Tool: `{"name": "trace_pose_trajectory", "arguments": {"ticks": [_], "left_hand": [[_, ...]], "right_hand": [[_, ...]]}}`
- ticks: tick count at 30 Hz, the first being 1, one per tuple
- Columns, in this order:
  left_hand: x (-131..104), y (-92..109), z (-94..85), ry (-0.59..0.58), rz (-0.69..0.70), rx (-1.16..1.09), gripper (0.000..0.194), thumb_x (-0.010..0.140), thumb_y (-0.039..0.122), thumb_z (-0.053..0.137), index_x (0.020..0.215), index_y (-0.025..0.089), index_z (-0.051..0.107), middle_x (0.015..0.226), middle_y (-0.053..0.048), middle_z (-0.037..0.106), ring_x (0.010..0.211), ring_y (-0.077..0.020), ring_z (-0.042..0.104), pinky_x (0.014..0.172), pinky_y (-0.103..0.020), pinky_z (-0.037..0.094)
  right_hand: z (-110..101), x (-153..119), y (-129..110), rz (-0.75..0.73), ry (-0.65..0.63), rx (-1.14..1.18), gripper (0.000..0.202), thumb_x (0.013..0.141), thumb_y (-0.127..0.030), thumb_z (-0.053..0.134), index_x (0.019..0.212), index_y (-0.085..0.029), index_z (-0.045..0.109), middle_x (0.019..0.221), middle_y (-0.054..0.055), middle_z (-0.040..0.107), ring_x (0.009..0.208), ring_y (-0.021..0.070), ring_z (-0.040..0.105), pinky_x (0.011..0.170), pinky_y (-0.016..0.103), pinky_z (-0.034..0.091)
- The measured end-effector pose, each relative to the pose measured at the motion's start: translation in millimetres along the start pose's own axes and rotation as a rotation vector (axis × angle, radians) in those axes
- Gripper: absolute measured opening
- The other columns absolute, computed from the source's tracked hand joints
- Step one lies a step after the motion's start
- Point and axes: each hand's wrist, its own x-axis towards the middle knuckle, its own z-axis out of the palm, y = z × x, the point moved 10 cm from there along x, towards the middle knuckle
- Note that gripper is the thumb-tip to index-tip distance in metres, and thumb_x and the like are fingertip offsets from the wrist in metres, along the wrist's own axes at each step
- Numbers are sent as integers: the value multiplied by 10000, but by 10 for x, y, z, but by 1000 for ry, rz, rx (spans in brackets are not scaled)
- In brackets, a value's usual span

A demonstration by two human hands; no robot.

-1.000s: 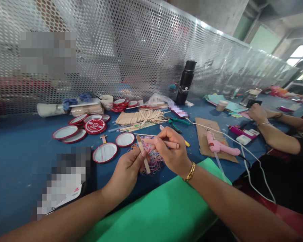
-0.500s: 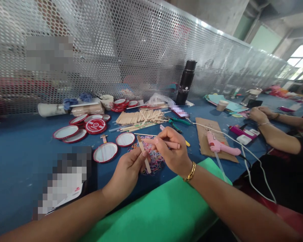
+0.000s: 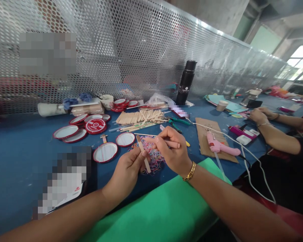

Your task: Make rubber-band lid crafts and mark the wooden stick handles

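Note:
Pinched between thumb and fingers, a wooden craft stick (image 3: 146, 164) is held up slantwise by my left hand (image 3: 131, 168). The stick's upper end is brown, while its lower part is pale wood. My right hand (image 3: 173, 149) grips a peach-coloured marker pen (image 3: 172, 144) like a writing tool, its tip close to the stick's upper part; whether they touch I cannot tell. Beneath both hands lies a tangle of coloured rubber bands (image 3: 155, 161). Left of my hands are two jar lids, a nearer lid (image 3: 105, 153) and a farther lid (image 3: 125, 139), and a small T-shaped stick piece (image 3: 104, 138).
Behind lie many craft sticks (image 3: 131, 117), pliers (image 3: 175, 125) and a black bottle (image 3: 185, 82). A pink glue gun (image 3: 219, 146) rests on cardboard (image 3: 202, 134), its cord trailing right. Stacked lids (image 3: 95, 125) and a phone (image 3: 68, 185) are left. Another person's hands (image 3: 259, 116) work at right.
The marker pen's tip has shifted very slightly to the right, away from the stick's upper end. Both hands otherwise keep their grips and places.

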Motion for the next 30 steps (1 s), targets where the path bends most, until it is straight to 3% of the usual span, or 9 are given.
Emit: {"name": "trace_pose_trajectory", "arguments": {"ticks": [6,30], "left_hand": [[-3,-3,-10,5,6,20,390,937,471,525,645,214,500,568,52,452,532,-127,422,519,-253,342],[-4,-27,-37,27,-14,15,400,928,512,541,664,212,521,565,55,440,532,-130,424,519,-257,343]], "right_hand": [[37,-7,-67,-57,-29,-17,177,886,-222,578,710,-217,555,650,-18,618,609,134,570,605,284,453],[33,0,-28,-4,-27,-11,189,890,-230,571,704,-223,535,608,-34,599,568,126,560,571,276,459]]}}
